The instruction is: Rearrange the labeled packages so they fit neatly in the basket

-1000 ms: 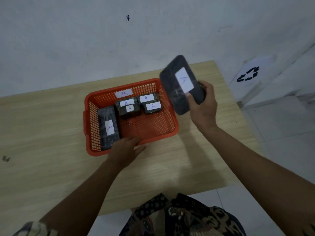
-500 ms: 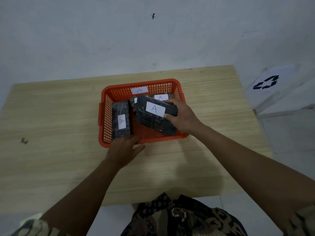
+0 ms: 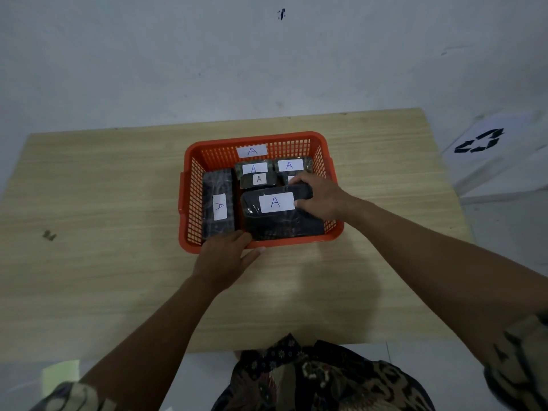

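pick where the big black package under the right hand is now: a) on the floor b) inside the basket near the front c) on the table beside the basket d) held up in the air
b: the big black package lies inside the orange basket at its near side, with the right hand on its right end.

Head camera, steep downward look (wide-angle), close over table (image 3: 89, 277), facing wall (image 3: 148, 54).

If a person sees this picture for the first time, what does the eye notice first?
First, the bright orange basket at the middle of the pale wooden table, filled with dark wrapped packages with white "A" labels. Then the right hand, which grips the large package at the basket's near right, while the left hand rests on the near rim.
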`<state>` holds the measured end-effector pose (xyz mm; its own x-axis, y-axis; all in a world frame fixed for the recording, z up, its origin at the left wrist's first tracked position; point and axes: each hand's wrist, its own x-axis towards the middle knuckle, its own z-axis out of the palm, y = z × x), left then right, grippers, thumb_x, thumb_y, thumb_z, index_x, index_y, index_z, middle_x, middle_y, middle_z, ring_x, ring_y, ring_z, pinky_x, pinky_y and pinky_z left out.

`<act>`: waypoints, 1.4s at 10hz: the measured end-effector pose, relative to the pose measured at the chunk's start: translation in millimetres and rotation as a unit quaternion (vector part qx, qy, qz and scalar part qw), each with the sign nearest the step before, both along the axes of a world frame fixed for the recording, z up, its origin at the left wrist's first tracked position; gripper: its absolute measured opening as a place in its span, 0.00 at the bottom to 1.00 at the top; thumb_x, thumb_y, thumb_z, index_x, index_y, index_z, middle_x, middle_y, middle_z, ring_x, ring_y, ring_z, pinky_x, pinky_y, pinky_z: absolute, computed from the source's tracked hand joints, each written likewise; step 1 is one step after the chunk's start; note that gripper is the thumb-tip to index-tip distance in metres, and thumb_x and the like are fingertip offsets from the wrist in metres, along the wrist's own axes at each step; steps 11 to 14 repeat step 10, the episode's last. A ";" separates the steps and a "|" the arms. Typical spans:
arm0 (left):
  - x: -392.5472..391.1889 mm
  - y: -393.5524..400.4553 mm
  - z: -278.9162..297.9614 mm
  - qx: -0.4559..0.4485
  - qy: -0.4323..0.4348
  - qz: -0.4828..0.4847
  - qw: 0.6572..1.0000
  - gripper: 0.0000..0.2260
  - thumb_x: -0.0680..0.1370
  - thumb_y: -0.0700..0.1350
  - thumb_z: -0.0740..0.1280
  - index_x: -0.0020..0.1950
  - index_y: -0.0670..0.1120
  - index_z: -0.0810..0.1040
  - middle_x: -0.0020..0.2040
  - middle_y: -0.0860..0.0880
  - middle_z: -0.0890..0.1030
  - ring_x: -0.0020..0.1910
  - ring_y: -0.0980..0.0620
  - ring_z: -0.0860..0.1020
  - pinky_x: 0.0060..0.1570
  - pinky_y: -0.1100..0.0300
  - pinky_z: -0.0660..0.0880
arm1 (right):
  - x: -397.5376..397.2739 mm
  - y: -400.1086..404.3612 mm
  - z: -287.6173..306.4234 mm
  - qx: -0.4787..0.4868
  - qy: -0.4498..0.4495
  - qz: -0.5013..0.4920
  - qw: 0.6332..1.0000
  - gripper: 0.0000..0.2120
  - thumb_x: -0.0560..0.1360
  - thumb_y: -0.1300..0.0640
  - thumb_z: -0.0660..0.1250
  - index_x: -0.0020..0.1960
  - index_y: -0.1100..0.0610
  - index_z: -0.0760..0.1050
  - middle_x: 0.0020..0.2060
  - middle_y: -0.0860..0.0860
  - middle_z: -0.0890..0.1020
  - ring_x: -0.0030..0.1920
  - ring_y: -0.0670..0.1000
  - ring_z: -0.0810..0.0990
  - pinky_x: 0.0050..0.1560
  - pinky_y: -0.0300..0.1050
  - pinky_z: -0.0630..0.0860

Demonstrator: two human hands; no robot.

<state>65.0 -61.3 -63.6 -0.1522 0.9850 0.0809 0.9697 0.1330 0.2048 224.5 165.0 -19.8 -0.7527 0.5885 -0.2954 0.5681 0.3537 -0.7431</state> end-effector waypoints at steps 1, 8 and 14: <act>-0.7 0.0 -3.2 -0.007 -0.003 0.004 1.000 0.22 0.80 0.64 0.53 0.49 0.50 0.77 0.43 0.51 0.81 0.39 0.52 0.80 0.40 0.56 0.77 | -6.8 1.1 -2.7 0.058 -0.071 0.048 0.995 0.18 0.72 0.57 0.70 0.60 0.47 0.72 0.55 0.49 0.79 0.55 0.52 0.77 0.55 0.48 0.76; 3.6 2.5 4.0 -0.035 0.002 0.013 0.999 0.22 0.80 0.64 0.52 0.51 0.49 0.76 0.44 0.50 0.80 0.40 0.51 0.79 0.39 0.57 0.75 | -9.4 -23.5 -49.5 0.231 -0.198 0.139 0.942 0.31 0.83 0.46 0.52 0.80 0.57 0.46 0.80 0.55 0.50 0.79 0.57 0.48 0.76 0.59 0.53; -0.9 18.6 42.3 -0.007 -0.051 0.024 0.998 0.25 0.77 0.68 0.53 0.50 0.50 0.79 0.46 0.51 0.80 0.43 0.53 0.78 0.38 0.58 0.75 | -11.1 -27.5 -10.9 0.285 -0.080 0.037 0.954 0.27 0.81 0.49 0.59 0.77 0.57 0.62 0.76 0.58 0.64 0.75 0.58 0.62 0.71 0.57 0.64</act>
